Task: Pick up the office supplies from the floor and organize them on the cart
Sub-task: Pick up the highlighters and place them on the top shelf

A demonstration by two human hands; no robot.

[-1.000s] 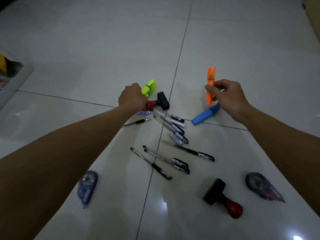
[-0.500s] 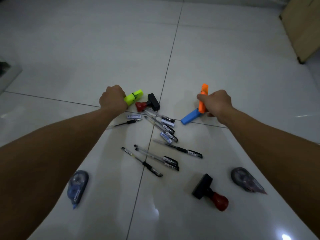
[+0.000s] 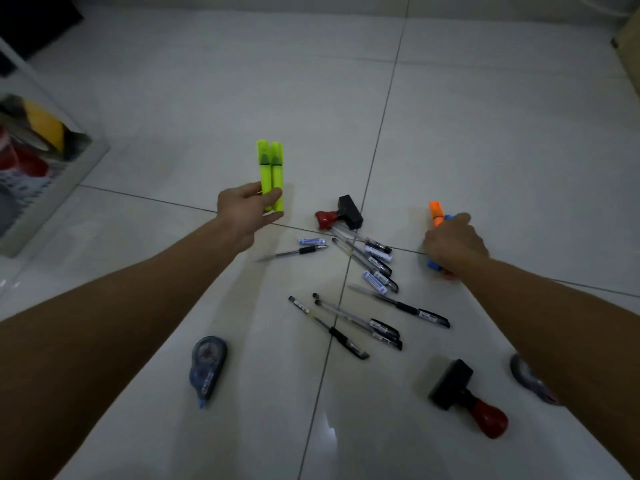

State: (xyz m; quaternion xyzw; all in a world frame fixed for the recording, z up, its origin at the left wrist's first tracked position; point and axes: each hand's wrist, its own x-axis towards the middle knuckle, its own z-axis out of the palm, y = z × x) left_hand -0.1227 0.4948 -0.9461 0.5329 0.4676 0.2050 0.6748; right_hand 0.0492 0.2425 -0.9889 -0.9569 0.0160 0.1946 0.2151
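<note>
My left hand (image 3: 246, 211) grips two yellow highlighters (image 3: 270, 168) upright, lifted off the white tiled floor. My right hand (image 3: 452, 245) holds an orange highlighter (image 3: 435, 212) together with a blue highlighter (image 3: 433, 264), whose end peeks out under the palm. Several black pens (image 3: 360, 323) and small refills (image 3: 311, 241) lie scattered on the floor between my arms. One red-handled stamp (image 3: 341, 213) rests near the pens; a second stamp (image 3: 465, 398) lies at lower right.
A blue correction tape (image 3: 207, 367) lies at lower left, and a grey correction tape (image 3: 526, 377) is partly hidden by my right forearm. A white cart tray (image 3: 52, 188) holding items sits at the left edge. A wooden furniture corner (image 3: 628, 53) stands at upper right.
My left hand has raised the yellow highlighters and turned them upright. My right hand has gathered the blue highlighter in with the orange one.
</note>
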